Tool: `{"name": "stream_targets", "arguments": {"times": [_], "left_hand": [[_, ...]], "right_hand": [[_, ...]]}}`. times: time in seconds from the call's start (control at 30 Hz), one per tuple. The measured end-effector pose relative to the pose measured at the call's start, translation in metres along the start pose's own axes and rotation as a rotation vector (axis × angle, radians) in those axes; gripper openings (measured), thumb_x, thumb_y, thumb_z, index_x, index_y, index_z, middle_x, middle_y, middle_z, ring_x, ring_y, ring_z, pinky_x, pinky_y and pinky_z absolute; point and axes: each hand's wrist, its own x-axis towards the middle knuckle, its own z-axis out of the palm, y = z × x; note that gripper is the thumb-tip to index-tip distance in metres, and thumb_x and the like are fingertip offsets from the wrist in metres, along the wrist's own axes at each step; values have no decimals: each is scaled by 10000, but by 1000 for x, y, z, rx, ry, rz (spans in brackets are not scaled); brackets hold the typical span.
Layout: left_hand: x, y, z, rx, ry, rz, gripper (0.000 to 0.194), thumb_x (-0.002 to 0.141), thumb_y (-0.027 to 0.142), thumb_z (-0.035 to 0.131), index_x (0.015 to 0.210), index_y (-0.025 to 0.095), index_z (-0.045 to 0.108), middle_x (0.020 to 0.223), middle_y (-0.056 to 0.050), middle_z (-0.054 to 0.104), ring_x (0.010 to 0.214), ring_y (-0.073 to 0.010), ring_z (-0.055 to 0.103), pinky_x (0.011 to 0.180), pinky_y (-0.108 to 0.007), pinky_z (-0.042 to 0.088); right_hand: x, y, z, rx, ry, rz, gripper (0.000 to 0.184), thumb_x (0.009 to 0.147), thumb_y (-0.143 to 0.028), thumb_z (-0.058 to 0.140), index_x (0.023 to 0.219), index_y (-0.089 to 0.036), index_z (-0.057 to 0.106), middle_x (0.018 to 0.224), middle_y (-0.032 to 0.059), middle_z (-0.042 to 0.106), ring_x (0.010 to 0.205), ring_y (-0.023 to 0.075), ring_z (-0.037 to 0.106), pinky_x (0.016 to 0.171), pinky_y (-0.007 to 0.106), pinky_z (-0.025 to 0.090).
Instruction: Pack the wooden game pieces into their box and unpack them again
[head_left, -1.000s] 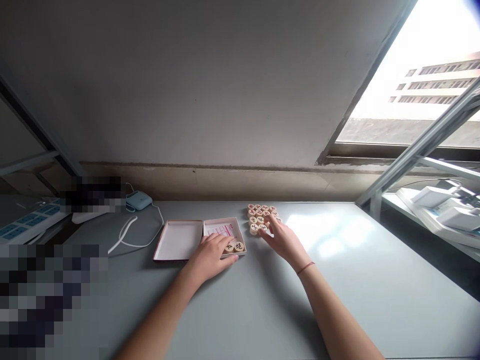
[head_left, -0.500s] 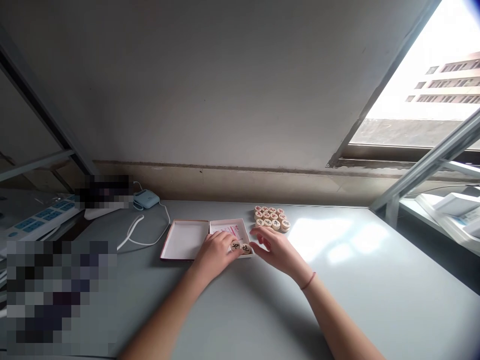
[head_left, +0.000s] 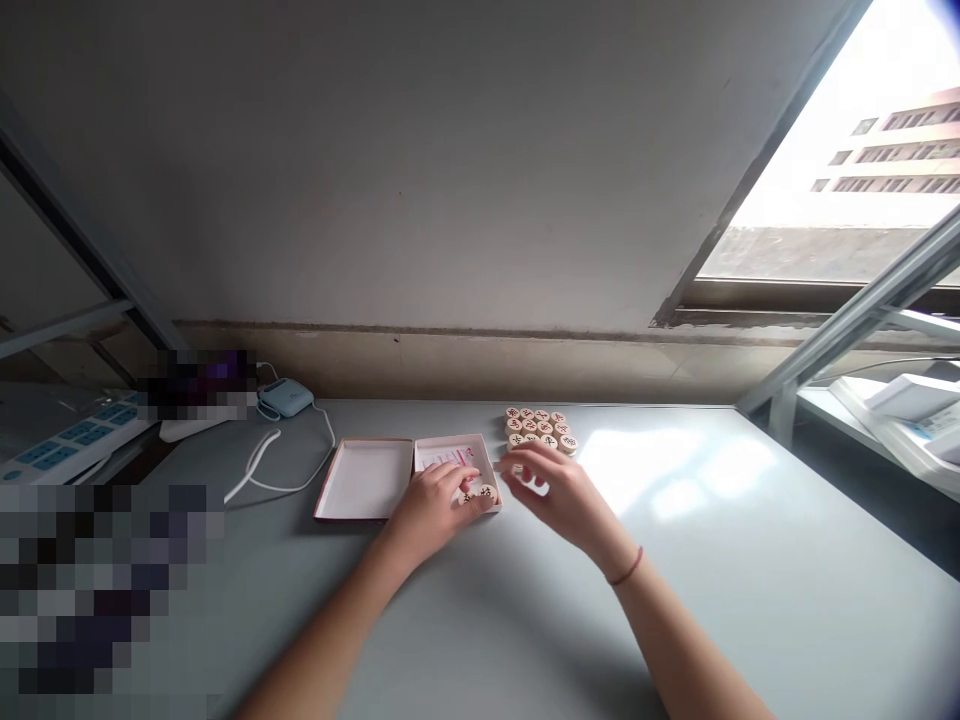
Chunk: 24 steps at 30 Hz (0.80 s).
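An opened shallow box lies on the desk, with its bare white half (head_left: 373,480) on the left and its other half (head_left: 450,441) on the right, a pink-printed sheet inside. My left hand (head_left: 431,502) reaches over the right half. Its thumb and fingers close around two Chinese chess pieces (head_left: 487,494) at the front right corner; the fingers partly cover them. Just right of the box hovers my right hand (head_left: 551,490), fingers bent and apart from the thumb, with no piece plainly held. Behind it, round chess pieces (head_left: 541,427) with red and black characters stand in neat rows.
The grey desk (head_left: 480,620) runs back to the wall. A light-blue device (head_left: 286,397) and a white cable (head_left: 259,465) lie left of the box. Farther left is a power strip (head_left: 71,440). Metal frame bars (head_left: 847,300) rise at the right near a window.
My right hand has lifted slightly, its fingers now bent closer over the front of the rows. My left thumb and fingers have shifted over the two pieces in the box. The view has tilted slightly.
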Motion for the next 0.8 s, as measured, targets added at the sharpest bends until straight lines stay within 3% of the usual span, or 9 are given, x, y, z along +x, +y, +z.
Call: {"name": "stream_targets", "arguments": {"times": [0.13, 0.3, 0.53, 0.8], "left_hand": [[-2, -7, 7, 205, -48, 21, 374, 868, 513, 558, 1116, 244, 636, 1024, -57, 665, 990, -256, 584, 869, -386, 453], [-3, -9, 9, 264, -64, 59, 274, 884, 427, 560, 1064, 243, 653, 1023, -47, 655, 987, -230, 581, 886, -359, 444], [-3, -11, 9, 252, -53, 48, 196, 856, 385, 593, 956, 228, 654, 960, -38, 648, 920, -232, 589, 842, -360, 459], [-1, -7, 4, 191, -69, 1, 136, 827, 328, 613, 902, 216, 595, 945, -28, 676, 922, -235, 612, 850, -363, 460]], "right_hand": [[-4, 25, -24, -83, 6, 211, 102, 851, -221, 498, 813, -211, 592, 855, 40, 626, 667, 136, 617, 597, 250, 510], [-10, 46, -35, -260, -160, 422, 70, 760, -159, 508, 734, -206, 552, 780, 26, 616, 645, 147, 598, 586, 250, 466], [-12, 57, -21, -300, -233, 467, 65, 732, -149, 520, 705, -206, 538, 752, 23, 617, 627, 144, 544, 566, 237, 411], [-11, 58, -18, -285, -202, 473, 114, 822, -212, 491, 719, -205, 541, 748, 26, 622, 619, 146, 546, 574, 244, 403]]}}
